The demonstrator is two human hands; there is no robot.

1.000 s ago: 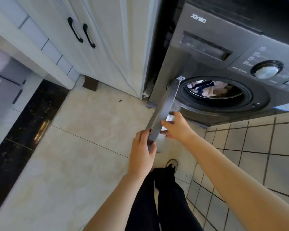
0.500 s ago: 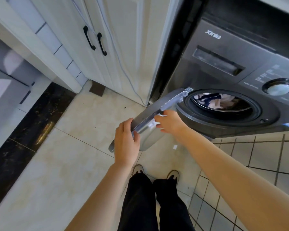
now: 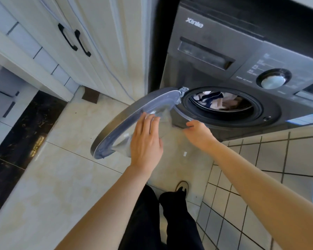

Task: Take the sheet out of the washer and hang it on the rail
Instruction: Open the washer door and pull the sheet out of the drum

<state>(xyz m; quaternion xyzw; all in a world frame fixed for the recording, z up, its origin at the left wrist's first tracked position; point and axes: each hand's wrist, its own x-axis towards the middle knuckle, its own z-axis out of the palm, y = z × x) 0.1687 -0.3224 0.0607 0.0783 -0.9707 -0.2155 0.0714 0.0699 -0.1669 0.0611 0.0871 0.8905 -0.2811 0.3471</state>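
Door now swings wider, left of the washer mouth. Left hand flat-fingered on its glass; right hand seemingly relaxed, empty, below the mouth. Sheet inside the washer, now reachable.

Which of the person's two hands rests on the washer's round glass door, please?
The left hand, fingers flat on the inner glass of the open grey-rimmed door; the right hand is by the lower rim of the drum opening.
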